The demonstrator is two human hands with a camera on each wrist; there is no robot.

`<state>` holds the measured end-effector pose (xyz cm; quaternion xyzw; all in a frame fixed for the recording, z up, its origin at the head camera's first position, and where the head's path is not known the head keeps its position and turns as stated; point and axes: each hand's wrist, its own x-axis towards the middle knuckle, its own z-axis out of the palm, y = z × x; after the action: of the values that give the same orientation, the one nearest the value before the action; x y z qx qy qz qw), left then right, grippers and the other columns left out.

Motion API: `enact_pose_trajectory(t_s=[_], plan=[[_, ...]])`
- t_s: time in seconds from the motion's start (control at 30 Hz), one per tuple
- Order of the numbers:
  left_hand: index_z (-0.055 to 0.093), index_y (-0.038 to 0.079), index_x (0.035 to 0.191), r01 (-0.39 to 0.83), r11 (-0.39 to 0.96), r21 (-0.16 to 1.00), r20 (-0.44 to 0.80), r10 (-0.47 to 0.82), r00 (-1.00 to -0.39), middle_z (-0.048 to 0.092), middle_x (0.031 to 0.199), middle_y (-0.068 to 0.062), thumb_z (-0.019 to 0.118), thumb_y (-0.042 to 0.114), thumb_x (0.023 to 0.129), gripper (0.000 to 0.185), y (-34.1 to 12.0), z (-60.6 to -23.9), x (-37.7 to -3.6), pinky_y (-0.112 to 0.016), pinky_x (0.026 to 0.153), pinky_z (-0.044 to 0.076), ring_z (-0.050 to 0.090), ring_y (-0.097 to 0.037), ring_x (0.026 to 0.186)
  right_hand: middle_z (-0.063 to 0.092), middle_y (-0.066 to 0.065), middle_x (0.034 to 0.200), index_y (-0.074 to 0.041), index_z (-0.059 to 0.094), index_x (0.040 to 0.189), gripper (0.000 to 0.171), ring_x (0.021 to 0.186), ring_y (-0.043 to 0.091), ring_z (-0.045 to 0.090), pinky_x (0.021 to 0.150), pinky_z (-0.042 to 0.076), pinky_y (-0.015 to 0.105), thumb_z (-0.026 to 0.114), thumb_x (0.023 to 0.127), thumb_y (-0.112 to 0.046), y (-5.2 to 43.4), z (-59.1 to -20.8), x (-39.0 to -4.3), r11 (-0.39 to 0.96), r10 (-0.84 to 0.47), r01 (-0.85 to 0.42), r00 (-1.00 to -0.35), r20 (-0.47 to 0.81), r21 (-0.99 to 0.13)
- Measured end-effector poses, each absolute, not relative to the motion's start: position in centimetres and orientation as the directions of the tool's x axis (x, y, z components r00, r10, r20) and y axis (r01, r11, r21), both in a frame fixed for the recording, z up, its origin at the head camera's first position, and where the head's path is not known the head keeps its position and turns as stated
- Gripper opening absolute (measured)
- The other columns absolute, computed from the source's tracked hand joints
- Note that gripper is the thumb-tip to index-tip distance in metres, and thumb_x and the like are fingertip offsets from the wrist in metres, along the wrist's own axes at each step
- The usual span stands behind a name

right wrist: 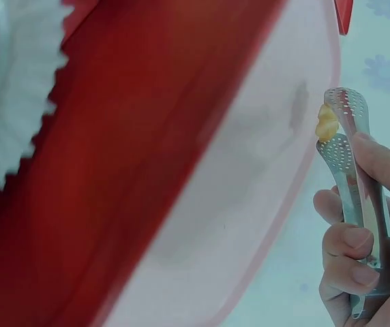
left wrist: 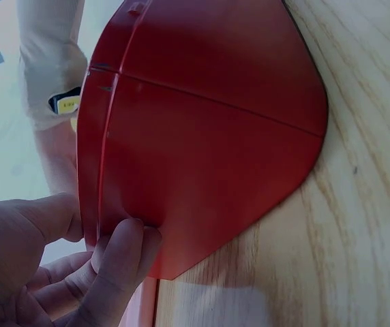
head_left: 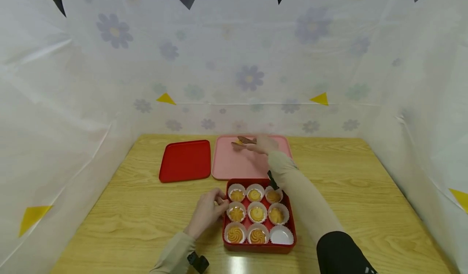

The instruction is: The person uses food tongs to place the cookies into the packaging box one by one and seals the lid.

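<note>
Eight cookies (head_left: pixel 257 213) fill nine cups; right hand (head_left: pixel 264 145) grips tongs (right wrist: pixel 353 170), left hand (head_left: pixel 206 211) pinches box (head_left: pixel 260 245).

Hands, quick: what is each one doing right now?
Left hand: fingers pinch the edge of the red cookie box.
Right hand: holds metal tongs with a cookie in their grip, over the pink tray.

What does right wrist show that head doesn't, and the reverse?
Right wrist only: the perforated metal tongs pinching a cookie, fingers curled round the handles. Head only: the red box with eight filled paper cups and one empty cup, the red lid, the left hand at the box edge. Both: the pink tray and the right hand.
</note>
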<state>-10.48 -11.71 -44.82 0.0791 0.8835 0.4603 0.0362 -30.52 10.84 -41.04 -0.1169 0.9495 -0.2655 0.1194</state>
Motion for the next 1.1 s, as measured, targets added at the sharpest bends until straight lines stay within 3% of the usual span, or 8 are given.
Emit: enact_pose_trajectory(t_s=[0.03,0.23,0.5,0.6,0.7,0.9,1.0,1.1], plan=[[0.064,0.002,0.096,0.107,0.561,0.821,0.009,0.174,-0.985,0.067,0.077,-0.007,0.067,0.009,0.088,0.011,-11.7,-44.8,-10.5,-0.020,0.050,0.052,0.059,-0.005,0.055,0.073,0.013,0.102,-0.012,0.065,0.129,0.045,0.063,0.015,0.044,0.062,0.040,0.030,0.064,0.096,-0.043,11.0,-40.9,-30.4,0.815,-0.299,-0.163,-0.940,-0.162,-0.556],[0.064,0.001,0.096,0.107,0.554,0.826,0.013,0.172,-0.985,0.067,0.078,-0.008,0.067,0.008,0.088,0.011,-11.9,-44.8,-10.3,-0.020,0.049,0.051,0.061,-0.010,0.056,0.066,0.008,0.073,-0.006,0.070,0.115,0.042,0.056,0.013,0.042,0.057,0.039,0.029,0.061,0.097,-0.042,12.1,-40.0,-30.2,0.804,-0.334,-0.190,-0.928,-0.164,-0.564],[0.065,0.002,0.094,0.117,0.561,0.819,0.027,0.165,-0.986,0.066,0.077,-0.008,0.068,0.007,0.087,0.009,-12.1,-44.8,-10.3,-0.020,0.049,0.050,0.058,-0.007,0.056,0.050,-0.002,0.061,-0.010,0.066,0.086,0.031,0.055,0.012,0.038,0.058,0.038,0.030,0.064,0.097,-0.039,12.8,-39.3,-29.6,0.853,-0.292,-0.178,-0.942,-0.164,-0.490],[0.065,0.003,0.093,0.119,0.569,0.814,0.029,0.164,-0.986,0.066,0.076,-0.007,0.068,0.008,0.087,0.009,-12.1,-44.8,-10.4,-0.020,0.050,0.050,0.057,-0.007,0.057,0.041,-0.006,0.055,-0.010,0.068,0.088,0.029,0.053,0.011,0.035,0.056,0.036,0.030,0.065,0.096,-0.038,13.3,-39.1,-29.3,0.850,-0.301,-0.196,-0.943,-0.144,-0.490],[0.065,0.004,0.093,0.110,0.578,0.808,0.020,0.160,-0.987,0.066,0.076,-0.006,0.068,0.009,0.088,0.008,-12.2,-44.8,-10.5,-0.020,0.050,0.049,0.056,-0.007,0.058,0.045,-0.006,0.056,-0.009,0.072,0.093,0.028,0.053,0.011,0.034,0.054,0.034,0.029,0.067,0.096,-0.036,13.7,-39.0,-28.9,0.832,-0.315,-0.211,-0.941,-0.124,-0.513],[0.064,0.003,0.096,0.080,0.577,0.813,-0.018,0.162,-0.987,0.066,0.078,-0.006,0.067,0.009,0.090,0.009,-12.4,-44.7,-10.6,-0.021,0.050,0.051,0.058,-0.009,0.059,0.067,0.002,0.072,-0.007,0.075,0.104,0.029,0.058,0.014,0.043,0.056,0.037,0.029,0.068,0.095,-0.034,14.4,-38.8,-28.0,0.806,-0.336,-0.223,-0.935,-0.113,-0.548],[0.064,0.002,0.097,0.068,0.564,0.823,-0.034,0.168,-0.985,0.065,0.079,-0.007,0.066,0.009,0.090,0.010,-12.4,-44.6,-10.6,-0.022,0.050,0.052,0.060,-0.010,0.058,0.069,0.004,0.077,-0.008,0.076,0.101,0.025,0.060,0.015,0.044,0.057,0.037,0.029,0.068,0.095,-0.031,14.9,-38.8,-27.6,0.796,-0.346,-0.233,-0.933,-0.103,-0.559],[0.063,0.002,0.097,0.061,0.554,0.830,-0.041,0.171,-0.984,0.065,0.079,-0.008,0.066,0.009,0.090,0.010,-12.4,-44.6,-10.5,-0.022,0.050,0.052,0.060,-0.011,0.058,0.062,0.002,0.071,-0.010,0.074,0.091,0.021,0.059,0.014,0.042,0.056,0.035,0.029,0.069,0.095,-0.030,15.3,-38.9,-27.2,0.791,-0.359,-0.254,-0.930,-0.085,-0.557]])
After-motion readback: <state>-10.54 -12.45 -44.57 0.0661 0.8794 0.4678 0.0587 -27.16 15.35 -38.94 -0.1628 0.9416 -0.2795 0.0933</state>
